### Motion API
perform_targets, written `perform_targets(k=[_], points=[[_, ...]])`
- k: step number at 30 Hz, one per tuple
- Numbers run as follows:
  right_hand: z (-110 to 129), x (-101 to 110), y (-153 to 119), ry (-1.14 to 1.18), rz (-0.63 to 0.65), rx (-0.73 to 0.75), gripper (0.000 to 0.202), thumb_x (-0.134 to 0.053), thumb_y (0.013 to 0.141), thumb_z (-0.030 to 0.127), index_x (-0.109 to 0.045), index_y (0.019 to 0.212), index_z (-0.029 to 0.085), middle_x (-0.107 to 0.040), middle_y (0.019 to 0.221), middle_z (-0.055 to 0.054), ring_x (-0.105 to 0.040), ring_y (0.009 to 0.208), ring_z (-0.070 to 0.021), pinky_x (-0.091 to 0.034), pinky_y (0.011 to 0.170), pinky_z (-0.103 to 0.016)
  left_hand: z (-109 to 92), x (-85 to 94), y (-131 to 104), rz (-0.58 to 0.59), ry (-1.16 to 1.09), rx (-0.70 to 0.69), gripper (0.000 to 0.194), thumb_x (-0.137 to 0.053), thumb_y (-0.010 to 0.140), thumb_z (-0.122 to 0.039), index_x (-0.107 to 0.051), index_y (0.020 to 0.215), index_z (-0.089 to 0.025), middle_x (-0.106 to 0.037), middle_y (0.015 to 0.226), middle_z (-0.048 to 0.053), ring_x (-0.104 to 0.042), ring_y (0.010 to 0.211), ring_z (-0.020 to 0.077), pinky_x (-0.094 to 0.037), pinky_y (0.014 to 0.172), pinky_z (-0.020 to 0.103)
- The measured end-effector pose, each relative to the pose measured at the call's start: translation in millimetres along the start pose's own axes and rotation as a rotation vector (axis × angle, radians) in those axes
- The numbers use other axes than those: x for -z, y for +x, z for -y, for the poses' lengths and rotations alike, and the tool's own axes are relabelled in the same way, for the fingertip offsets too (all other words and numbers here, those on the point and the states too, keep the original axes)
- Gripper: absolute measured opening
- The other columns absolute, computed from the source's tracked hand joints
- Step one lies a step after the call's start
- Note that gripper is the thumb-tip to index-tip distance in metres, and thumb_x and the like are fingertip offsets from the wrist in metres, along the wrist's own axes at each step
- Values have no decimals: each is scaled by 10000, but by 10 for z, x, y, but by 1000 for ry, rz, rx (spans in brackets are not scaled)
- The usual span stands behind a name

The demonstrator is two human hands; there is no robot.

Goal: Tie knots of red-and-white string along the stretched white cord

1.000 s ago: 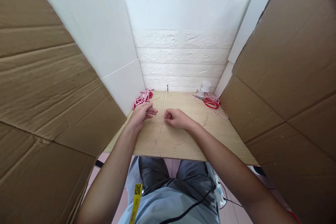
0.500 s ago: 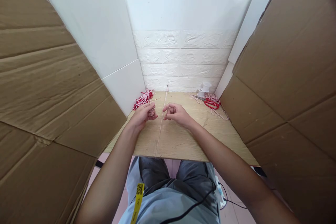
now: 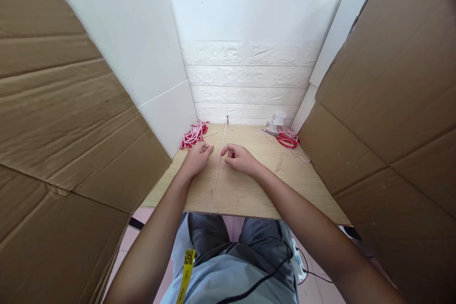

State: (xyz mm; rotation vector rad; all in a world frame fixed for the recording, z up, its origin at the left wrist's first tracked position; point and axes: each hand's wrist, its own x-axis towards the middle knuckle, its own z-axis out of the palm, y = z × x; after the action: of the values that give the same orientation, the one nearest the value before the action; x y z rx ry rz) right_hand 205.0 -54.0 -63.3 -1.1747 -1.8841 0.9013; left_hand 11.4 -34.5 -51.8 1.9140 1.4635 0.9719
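Observation:
A pale pink-white cord (image 3: pixel 215 183) runs taut from a small nail (image 3: pixel 227 119) at the wall to the table's front edge. Left of it, my left hand (image 3: pixel 198 158) is closed in a pinch, back upward. A faint thin thread (image 3: pixel 213 161) stretches between this hand and the cord; its end in the fingers is hidden. On the other side, my right hand (image 3: pixel 241 158) has curled fingers, with index finger and thumb apart. Its index fingertip is at the cord, seemingly touching it. I see nothing held in that hand.
Red and pink-white cords (image 3: pixel 195 136) lie heaped at the table's back left. Red-handled scissors (image 3: pixel 287 140), white spools (image 3: pixel 280 118) and loose cord lie at the back right. Cardboard panels (image 3: pixel 71 104) stand on both sides of the wooden table (image 3: pixel 249 194).
My left hand has rolled over so its back faces up, its fingers drawn in. The right hand has dropped slightly towards me, its index finger still at the cord.

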Motion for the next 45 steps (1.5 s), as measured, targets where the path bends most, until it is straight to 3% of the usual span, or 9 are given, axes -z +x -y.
perform_targets(k=[4, 10, 18, 28, 45], points=[[2, -3, -29, -135, 11, 46, 263, -529, 723, 83, -634, 951, 162, -509, 637, 52, -487, 598, -112, -329, 582, -219, -24, 1, -21, 33, 179, -38, 272, -519, 851, -421, -555, 705, -194, -624, 708, 5, -555, 689, 170, -361, 630, 287], [-19, -31, -41, -272, 28, 59, 255, -540, 768, 99, -625, 999, 166, -564, 659, 33, -513, 618, -127, -343, 624, -231, -37, 0, -61, 178, 279, -110, 220, -497, 817, -332, -659, 759, -196, -700, 777, 37, -602, 728, 195, -385, 657, 297], [43, -68, -24, -380, 20, 26, 148, -573, 812, 119, -687, 901, 148, -645, 744, -31, -546, 698, -150, -371, 686, -248, -32, 2, -85, 265, 340, -108, 208, -538, 746, -315, -608, 590, -197, -630, 607, 28, -522, 601, 181, -301, 557, 292], [-5, -106, -53, -575, 38, 31, 135, -549, 893, 235, -638, 822, 162, -665, 853, -79, -555, 766, -169, -344, 678, -267, -44, -9, -108, 265, 407, -118, 274, -524, 773, -331, -485, 530, -212, -560, 556, 14, -453, 553, 165, -239, 551, 303], [15, -113, -40, -702, 68, -13, 196, -500, 923, 227, -673, 861, 159, -701, 898, -120, -599, 783, -201, -325, 645, -290, -22, -30, -88, 219, 444, -131, 264, -531, 776, -301, -458, 537, -214, -564, 575, 25, -447, 561, 167, -221, 552, 299]])
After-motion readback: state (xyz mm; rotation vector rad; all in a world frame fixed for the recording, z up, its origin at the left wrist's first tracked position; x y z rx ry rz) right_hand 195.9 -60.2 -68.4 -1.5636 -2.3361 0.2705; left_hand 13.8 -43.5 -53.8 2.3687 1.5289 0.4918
